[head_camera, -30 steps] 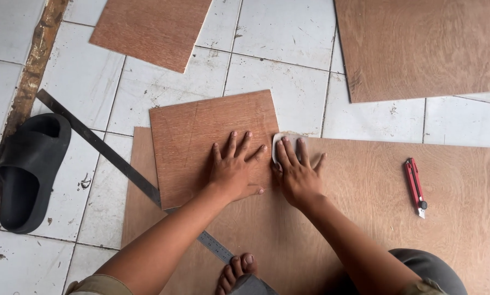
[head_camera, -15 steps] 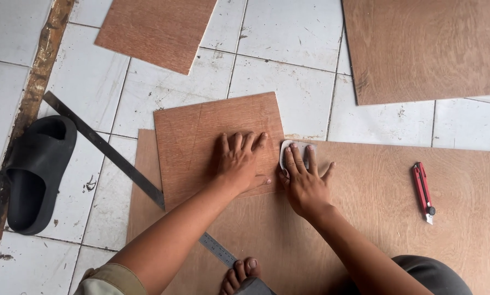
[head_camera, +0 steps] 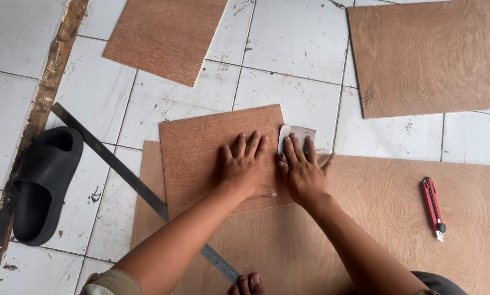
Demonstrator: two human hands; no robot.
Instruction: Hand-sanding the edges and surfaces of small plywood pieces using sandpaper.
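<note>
My left hand lies flat, fingers spread, on a small reddish plywood piece that rests on a larger plywood sheet. Beside it, my right hand presses a pale folded sheet of sandpaper against the small piece's right edge. The sandpaper pokes out beyond my fingertips.
A long metal ruler runs diagonally under the plywood at left. A black slipper lies far left. A red utility knife sits on the large sheet at right. Two more plywood pieces lie on the white tiles. My toes show at the bottom.
Both hands have slid slightly away from me along the small piece's right edge, the right hand carrying the sandpaper with it.
</note>
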